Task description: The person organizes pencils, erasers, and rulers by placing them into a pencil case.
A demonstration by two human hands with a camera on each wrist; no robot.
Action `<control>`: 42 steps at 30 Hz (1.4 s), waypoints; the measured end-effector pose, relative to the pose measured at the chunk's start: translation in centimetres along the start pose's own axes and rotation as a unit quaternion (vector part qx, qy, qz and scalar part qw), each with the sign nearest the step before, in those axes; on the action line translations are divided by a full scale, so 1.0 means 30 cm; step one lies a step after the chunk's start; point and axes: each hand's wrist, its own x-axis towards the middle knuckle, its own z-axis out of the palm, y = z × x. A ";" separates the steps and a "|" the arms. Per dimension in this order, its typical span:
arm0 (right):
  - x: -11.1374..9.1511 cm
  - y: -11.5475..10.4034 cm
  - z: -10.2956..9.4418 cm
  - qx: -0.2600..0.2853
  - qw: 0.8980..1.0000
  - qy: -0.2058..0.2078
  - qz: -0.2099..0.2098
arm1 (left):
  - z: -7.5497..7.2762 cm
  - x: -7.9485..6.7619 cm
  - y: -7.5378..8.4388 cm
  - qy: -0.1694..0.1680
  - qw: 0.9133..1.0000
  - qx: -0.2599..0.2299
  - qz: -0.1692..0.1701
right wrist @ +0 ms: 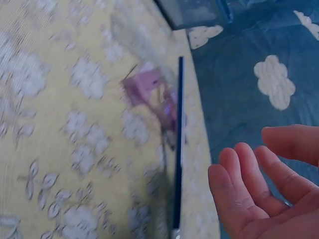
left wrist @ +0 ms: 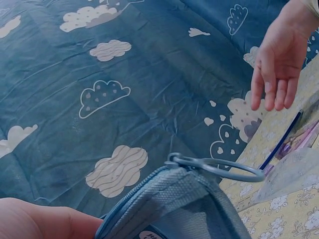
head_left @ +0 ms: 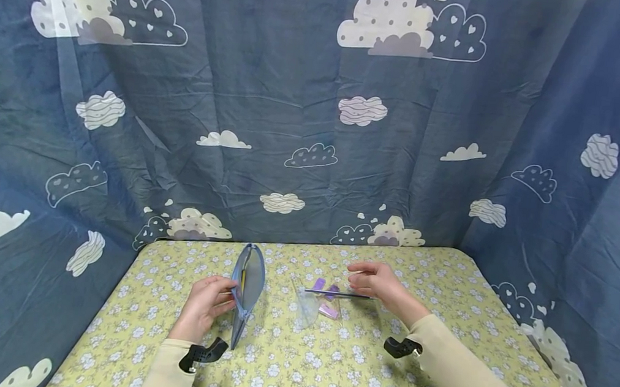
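Observation:
On the left of the table my left hand (head_left: 205, 305) grips the side of a blue zippered pencil pouch (head_left: 251, 277), held upright with its mouth parted. A thin yellow item (head_left: 243, 281) shows inside it. The zipper's ring pull (left wrist: 224, 168) stands out at the pouch's corner in the left wrist view. My right hand (head_left: 381, 284) hovers with relaxed fingers and holds nothing. Just below it is a slim dark blue stick (right wrist: 179, 144) with a silvery part at one end; its exact kind is unclear. It crosses above small purple and pink items (head_left: 328, 311).
A clear plastic sheet or bag (head_left: 307, 310) lies left of the small items. Thin sticks lie among them, partly hidden. The table has a yellow floral cloth (head_left: 294, 376). Blue cloud-print curtains (head_left: 274, 92) enclose its back and sides.

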 end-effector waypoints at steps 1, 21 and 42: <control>0.003 0.009 -0.004 -0.004 1.000 0.003 0.006 | 0.000 0.000 0.001 0.001 1.000 -0.002 -0.002; 0.038 0.099 -0.024 -0.156 0.986 0.012 -0.061 | 0.006 -0.013 0.027 -0.010 1.000 -0.004 -0.015; 0.036 0.155 -0.001 -0.254 0.962 -0.033 -0.089 | 0.020 -0.055 0.054 -0.021 1.000 0.000 -0.012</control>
